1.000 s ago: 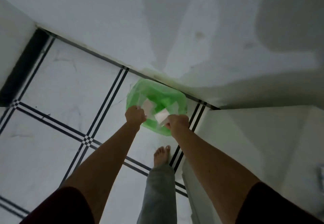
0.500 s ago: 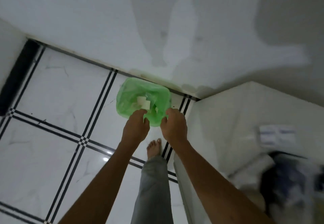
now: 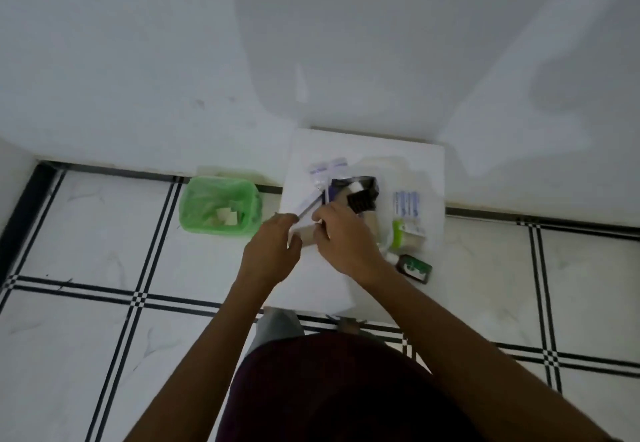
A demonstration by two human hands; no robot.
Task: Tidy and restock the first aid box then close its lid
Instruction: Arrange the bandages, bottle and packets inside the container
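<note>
Both hands are working over a smooth white table (image 3: 429,164) at frame centre. The left hand (image 3: 273,254) is pinching a thin flat packet (image 3: 308,204); the right hand (image 3: 346,237) is curled, its hold unclear. The first aid box (image 3: 356,192), dark and rectangular, is lying just above the right hand. A green-lined bin (image 3: 194,206) is sitting at left.

Hands off the green bin (image 3: 220,207) now, over the white table (image 3: 367,151) to its right. Left hand (image 3: 272,254) at the table's near-left edge, pinching a thin stick-like item (image 3: 309,207); what exactly cannot be told. Right hand (image 3: 346,239) just beside it, fingers curled over a tan object on the table. View swung from the bin to the table: bin now left of the table, with paper scraps inside; supplies on the table now in sight.
</note>
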